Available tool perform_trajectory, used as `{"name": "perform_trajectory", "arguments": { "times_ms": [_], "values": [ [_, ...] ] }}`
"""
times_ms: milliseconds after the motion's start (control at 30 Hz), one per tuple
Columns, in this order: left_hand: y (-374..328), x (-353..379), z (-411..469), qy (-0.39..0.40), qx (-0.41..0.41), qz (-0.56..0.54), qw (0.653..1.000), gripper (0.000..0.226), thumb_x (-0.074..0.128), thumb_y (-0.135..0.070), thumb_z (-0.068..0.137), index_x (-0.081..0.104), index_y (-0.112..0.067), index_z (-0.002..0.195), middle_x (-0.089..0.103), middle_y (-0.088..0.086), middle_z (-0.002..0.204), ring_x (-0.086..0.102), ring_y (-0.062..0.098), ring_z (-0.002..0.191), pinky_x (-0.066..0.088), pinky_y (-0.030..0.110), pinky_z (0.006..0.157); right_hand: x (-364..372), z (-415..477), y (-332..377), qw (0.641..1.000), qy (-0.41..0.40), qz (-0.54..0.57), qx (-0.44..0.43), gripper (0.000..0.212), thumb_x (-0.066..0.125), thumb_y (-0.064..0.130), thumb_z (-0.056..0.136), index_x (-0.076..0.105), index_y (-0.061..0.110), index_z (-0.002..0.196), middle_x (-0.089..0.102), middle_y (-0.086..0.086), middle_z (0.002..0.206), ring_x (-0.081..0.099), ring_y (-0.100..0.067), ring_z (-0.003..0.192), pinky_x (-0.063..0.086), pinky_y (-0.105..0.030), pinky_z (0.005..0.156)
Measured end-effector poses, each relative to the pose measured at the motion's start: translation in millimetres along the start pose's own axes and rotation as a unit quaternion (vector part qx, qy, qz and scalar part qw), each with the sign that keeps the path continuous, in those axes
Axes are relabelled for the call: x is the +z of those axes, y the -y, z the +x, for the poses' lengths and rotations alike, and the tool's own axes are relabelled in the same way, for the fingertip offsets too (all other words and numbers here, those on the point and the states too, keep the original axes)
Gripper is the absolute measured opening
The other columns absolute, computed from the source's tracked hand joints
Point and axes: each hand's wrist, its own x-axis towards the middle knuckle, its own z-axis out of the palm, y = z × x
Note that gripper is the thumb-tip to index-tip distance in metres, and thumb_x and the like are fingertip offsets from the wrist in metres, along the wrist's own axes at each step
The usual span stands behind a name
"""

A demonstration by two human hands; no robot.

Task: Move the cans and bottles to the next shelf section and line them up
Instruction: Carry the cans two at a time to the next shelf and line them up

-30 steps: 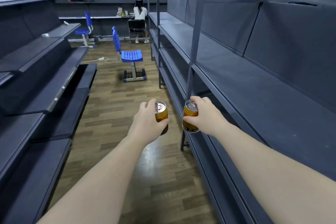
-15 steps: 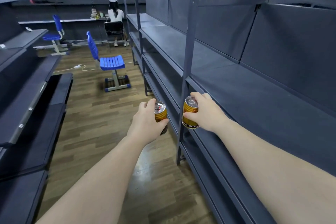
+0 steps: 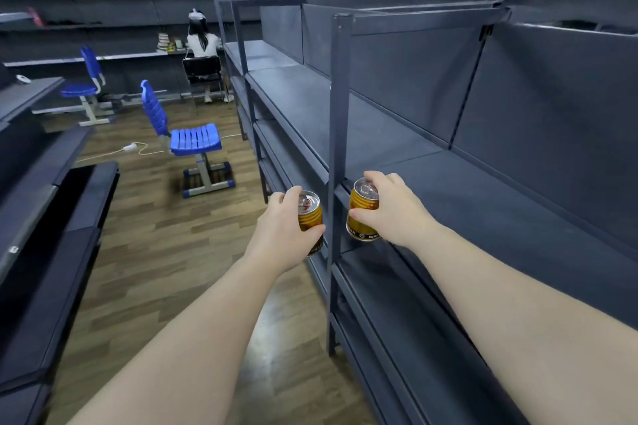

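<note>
**As Two Cans Are Arriving**

While the left hand point(image 3: 283, 228) is wrapping round one ribbed gold can point(image 3: 310, 214) out over the wood-look floor point(image 3: 172, 252), the right hand point(image 3: 393, 207) is clasping a second can point(image 3: 362, 210) by its side at the front edge of the matte grey metal shelf point(image 3: 483, 203), beside the upright post point(image 3: 336, 148), probably so both land upright.

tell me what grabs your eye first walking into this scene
Two gold cans at centre: the left hand grips the left can over the wood floor, the right hand grips the right can by the front edge of a grey shelf. Behind them stands a blue chair, a seated person beyond it.
</note>
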Motion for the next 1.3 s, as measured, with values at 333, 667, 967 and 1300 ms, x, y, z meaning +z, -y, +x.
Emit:
{"name": "perform_trajectory", "arguments": {
  "times_ms": [333, 667, 967, 1300],
  "values": [
    [-61.8, 53.8, 80.6, 0.038, 0.067, -0.009, 0.997, 0.079, 0.072, -0.042, 0.088, 0.028, -0.028, 0.152, 0.04, -0.001, 0.142, 0.048, 0.018, 0.121, 0.045, 0.027, 0.09, -51.0, 42.6, -64.9, 0.996, -0.058, -0.02, 0.07, 0.075, 0.071, 0.044, 0.089, 0.031, 0.031, 0.151, 0.04, 0.0, 0.142, 0.051, -0.027, 0.125, 0.048, -0.04, 0.098],
    [-107.5, 106.6, 152.2, 0.102, 0.138, -0.012, 0.985, 0.08, 0.074, -0.039, 0.088, 0.027, -0.029, 0.152, 0.04, 0.0, 0.145, 0.051, 0.025, 0.124, 0.048, 0.035, 0.098, -77.6, 69.7, -115.3, 0.979, -0.107, -0.044, 0.171, 0.078, 0.072, 0.044, 0.088, 0.03, 0.029, 0.152, 0.039, -0.001, 0.146, 0.05, -0.026, 0.128, 0.05, -0.041, 0.102],
    [-138.9, 157.2, 237.3, 0.184, 0.209, -0.079, 0.957, 0.078, 0.077, -0.032, 0.086, 0.031, -0.027, 0.148, 0.044, -0.004, 0.139, 0.052, 0.02, 0.123, 0.043, 0.026, 0.093, -93.4, 108.9, -148.8, 0.943, -0.181, -0.05, 0.274, 0.075, 0.072, 0.044, 0.088, 0.031, 0.029, 0.15, 0.04, -0.002, 0.142, 0.053, -0.028, 0.124, 0.05, -0.041, 0.099],
    [-172.9, 213.4, 289.6, 0.274, 0.229, -0.124, 0.926, 0.08, 0.082, -0.025, 0.081, 0.034, -0.022, 0.145, 0.049, -0.002, 0.135, 0.054, 0.021, 0.118, 0.051, 0.04, 0.1, -97.5, 123.0, -178.7, 0.892, -0.234, -0.059, 0.383, 0.079, 0.074, 0.045, 0.086, 0.032, 0.025, 0.15, 0.043, -0.005, 0.137, 0.055, -0.03, 0.12, 0.052, -0.039, 0.095]
  ]
}}
